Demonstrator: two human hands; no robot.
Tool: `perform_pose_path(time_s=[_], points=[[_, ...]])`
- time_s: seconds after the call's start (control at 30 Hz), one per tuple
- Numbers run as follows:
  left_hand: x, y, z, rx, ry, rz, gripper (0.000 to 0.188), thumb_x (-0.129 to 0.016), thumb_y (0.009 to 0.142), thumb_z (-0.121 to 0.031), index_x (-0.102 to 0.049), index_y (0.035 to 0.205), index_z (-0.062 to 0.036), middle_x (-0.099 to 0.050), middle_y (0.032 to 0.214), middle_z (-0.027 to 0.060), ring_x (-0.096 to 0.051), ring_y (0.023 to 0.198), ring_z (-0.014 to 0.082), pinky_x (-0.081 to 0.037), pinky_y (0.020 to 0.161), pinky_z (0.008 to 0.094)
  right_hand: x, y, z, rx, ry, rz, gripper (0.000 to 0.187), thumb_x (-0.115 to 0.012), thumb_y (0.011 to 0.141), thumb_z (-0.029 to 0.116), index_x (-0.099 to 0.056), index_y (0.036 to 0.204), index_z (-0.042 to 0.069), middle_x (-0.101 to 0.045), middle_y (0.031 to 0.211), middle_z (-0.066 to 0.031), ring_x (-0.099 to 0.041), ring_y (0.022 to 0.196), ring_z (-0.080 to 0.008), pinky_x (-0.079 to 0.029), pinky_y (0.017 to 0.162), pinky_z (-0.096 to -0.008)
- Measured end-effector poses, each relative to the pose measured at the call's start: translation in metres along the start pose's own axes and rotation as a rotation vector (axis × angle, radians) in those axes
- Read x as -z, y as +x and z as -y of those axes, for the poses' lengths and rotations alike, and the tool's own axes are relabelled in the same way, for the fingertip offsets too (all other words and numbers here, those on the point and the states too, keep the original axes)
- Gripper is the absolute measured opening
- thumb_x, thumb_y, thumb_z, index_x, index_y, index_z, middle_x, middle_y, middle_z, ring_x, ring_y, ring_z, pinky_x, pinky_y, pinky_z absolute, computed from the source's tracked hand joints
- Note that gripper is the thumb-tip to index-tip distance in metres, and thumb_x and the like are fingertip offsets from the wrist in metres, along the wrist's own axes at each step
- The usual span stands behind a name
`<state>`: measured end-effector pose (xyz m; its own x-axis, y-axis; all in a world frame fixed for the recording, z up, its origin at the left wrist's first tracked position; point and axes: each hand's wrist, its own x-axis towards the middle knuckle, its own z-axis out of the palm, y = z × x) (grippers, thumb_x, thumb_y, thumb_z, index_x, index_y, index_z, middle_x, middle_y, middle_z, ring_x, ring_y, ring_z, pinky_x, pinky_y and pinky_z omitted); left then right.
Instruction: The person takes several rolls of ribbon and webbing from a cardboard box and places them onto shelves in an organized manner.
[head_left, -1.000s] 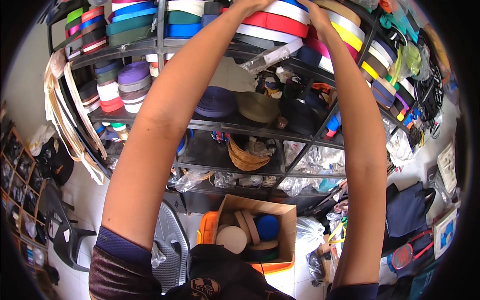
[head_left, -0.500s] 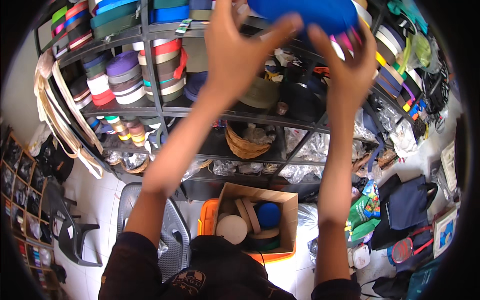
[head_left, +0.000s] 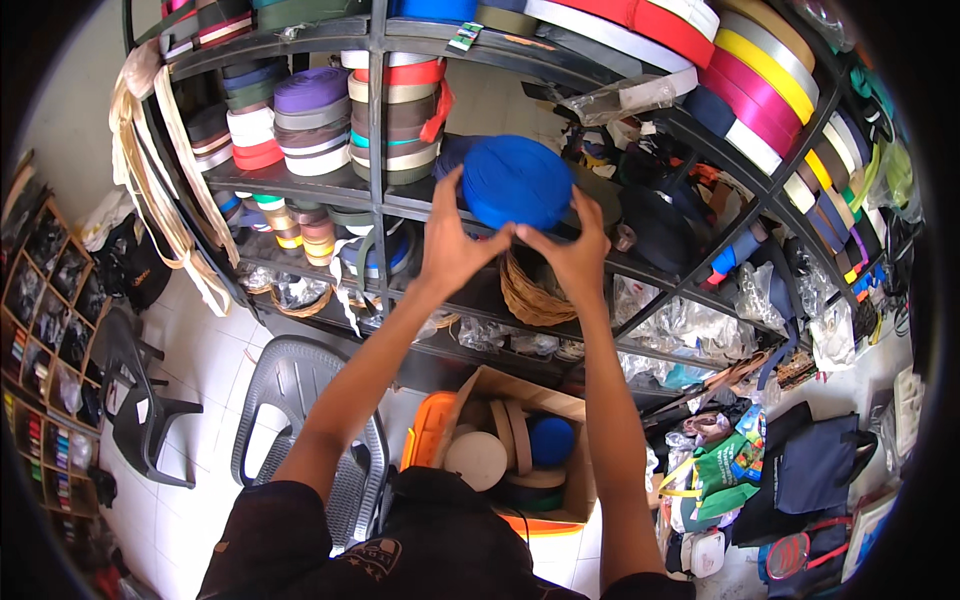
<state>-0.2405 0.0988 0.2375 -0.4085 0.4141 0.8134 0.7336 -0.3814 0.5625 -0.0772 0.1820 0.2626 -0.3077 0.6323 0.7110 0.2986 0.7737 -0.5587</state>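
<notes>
A large blue roll of webbing point(head_left: 518, 182) is held between both hands in front of the middle shelves. My left hand point(head_left: 462, 245) grips its left and near edge, thumb along the front rim. On the opposite side, my right hand point(head_left: 572, 245) wraps the right edge, its thumb tip close to the left one. The roll hides part of the shelf and the top of a wicker basket point(head_left: 535, 292) behind it. Below, a cardboard box point(head_left: 578, 410) holds several rolls, among them a small blue roll point(head_left: 551, 440) and a cream roll point(head_left: 475, 461).
Black metal shelving point(head_left: 376, 130) stacked with coloured webbing rolls spans the space ahead. An orange crate point(head_left: 428, 432) sits around the cardboard box. A grey plastic chair point(head_left: 262, 410) stands left of it. Bags, including a dark blue bag point(head_left: 815, 460), lie on the floor at right.
The blue roll has come down from the top shelf area to the middle shelf level, with both hands on it. My arms have lowered and drawn closer together.
</notes>
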Motion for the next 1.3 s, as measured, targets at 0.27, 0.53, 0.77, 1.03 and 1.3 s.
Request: perform_pose_path(time_s=[0.27,0.53,0.77,1.03,1.3], points=[[-0.015,0.045,0.055,0.170,0.246,0.187,0.090,-0.078,0.072,-0.027,-0.030,0.134,0.0160,-0.042,0.132,0.0366,-0.050,0.117,0.0471,-0.045,0.096,0.0453,-0.057,0.072,-0.024,-0.288,-0.257,0.333,0.098,-0.077,0.059,0.061,-0.050,0.134,0.004,-0.053,0.132,-0.0193,-0.044,0.129,-0.0352,-0.011,0.105,-0.0701],[-0.026,-0.033,0.033,-0.077,0.118,-0.233,0.054,-0.077,0.077,-0.021,-0.051,0.117,0.0046,-0.055,0.110,0.0223,-0.056,0.101,0.0366,-0.045,0.089,0.0398,-0.030,-0.032,-0.049,0.123,-0.284,-0.158,0.055,-0.075,0.074,0.043,-0.061,0.116,0.010,-0.062,0.114,-0.0104,-0.054,0.113,-0.0272,-0.031,0.098,-0.0479],[-0.053,-0.369,0.060,0.655,-0.046,0.880,0.028,-0.066,0.081,-0.010,-0.059,0.108,-0.0035,-0.066,0.092,0.0153,-0.066,0.086,0.0281,-0.050,0.082,0.0370,0.002,-0.385,-0.151,-0.821,-0.069,0.123,0.037,-0.071,0.079,0.010,-0.059,0.111,-0.001,-0.065,0.105,-0.0145,-0.061,0.097,-0.0264,-0.047,0.088,-0.0347],[-0.071,-0.505,0.078,0.306,0.632,1.234,0.076,-0.071,0.067,-0.024,-0.044,0.126,0.0149,-0.049,0.123,0.0334,-0.053,0.114,0.0394,-0.030,0.110,0.0393,-0.010,-0.531,-0.164,-1.334,0.389,0.444,0.076,-0.080,0.070,0.017,-0.041,0.131,-0.006,-0.053,0.126,-0.0207,-0.053,0.117,-0.0327,-0.043,0.099,-0.0413],[-0.073,-0.478,0.102,0.922,0.294,1.602,0.079,-0.065,0.066,-0.019,-0.035,0.133,0.0108,-0.060,0.103,0.0357,-0.056,0.111,0.0418,-0.044,0.097,0.0450,0.007,-0.522,-0.164,-1.748,0.659,0.276,0.064,-0.073,0.077,0.014,-0.044,0.133,0.003,-0.057,0.121,-0.0127,-0.057,0.109,-0.0280,-0.053,0.087,-0.0445]])
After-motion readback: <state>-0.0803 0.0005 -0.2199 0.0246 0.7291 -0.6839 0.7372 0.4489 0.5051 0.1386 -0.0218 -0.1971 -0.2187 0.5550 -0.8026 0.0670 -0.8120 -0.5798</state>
